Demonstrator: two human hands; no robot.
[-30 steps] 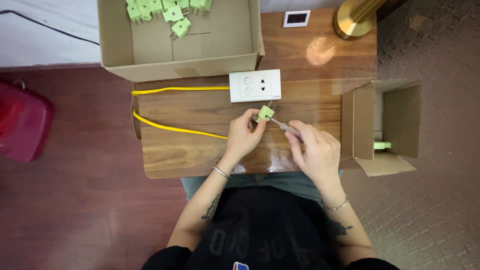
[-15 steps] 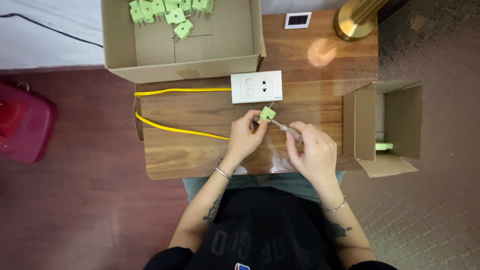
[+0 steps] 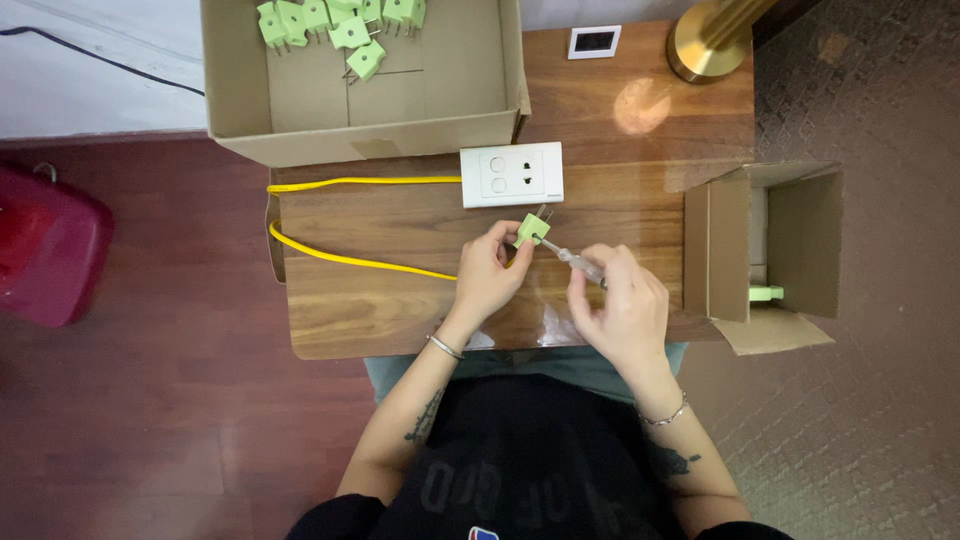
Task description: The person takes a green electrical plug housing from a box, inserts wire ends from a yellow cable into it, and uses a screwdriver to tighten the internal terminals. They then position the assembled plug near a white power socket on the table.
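I sit at a small wooden table in what looks like a home room used for piecework. Dark red wood flooring lies to the left, patterned carpet to the right. A brass lamp base stands at the far edge. Cardboard boxes of green plugs suggest small assembly work.

Green plug slightly higher and nearer the white socket plate than before, screwdriver alongside.
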